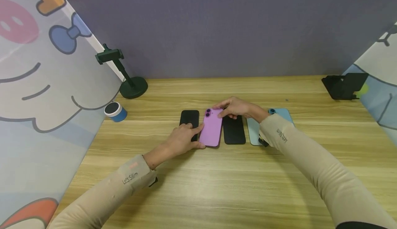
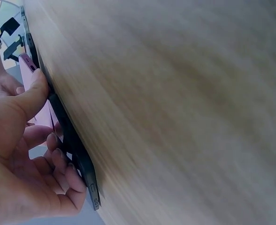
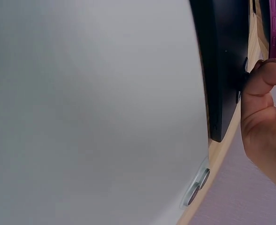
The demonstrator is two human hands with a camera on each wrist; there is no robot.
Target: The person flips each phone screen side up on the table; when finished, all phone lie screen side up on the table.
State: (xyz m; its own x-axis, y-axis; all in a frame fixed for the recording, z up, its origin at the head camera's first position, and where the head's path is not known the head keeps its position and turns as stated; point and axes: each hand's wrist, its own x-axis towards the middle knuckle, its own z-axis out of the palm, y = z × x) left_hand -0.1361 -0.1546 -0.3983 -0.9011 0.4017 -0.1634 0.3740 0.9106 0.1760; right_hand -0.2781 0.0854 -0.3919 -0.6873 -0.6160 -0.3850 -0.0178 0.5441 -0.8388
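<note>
Several phones lie in a row on the wooden table. The purple phone (image 1: 211,129) has its cameras facing up, between a black phone (image 1: 189,117) on the left and another black phone (image 1: 234,131) on the right. My left hand (image 1: 183,137) holds the purple phone's lower left edge with thumb and finger; its other fingers lie over the left black phone (image 2: 77,145). My right hand (image 1: 234,107) pinches the purple phone's upper right corner, with its curled fingers at the top of the right black phone (image 3: 222,70).
Under my right sleeve are a pale phone (image 1: 253,132) and a blue phone (image 1: 283,113). A dark green stand (image 1: 133,87) and a blue-and-white jar (image 1: 116,112) are at the left. A black stand (image 1: 344,86) sits at the back right. A grey wall (image 1: 223,29) rises behind.
</note>
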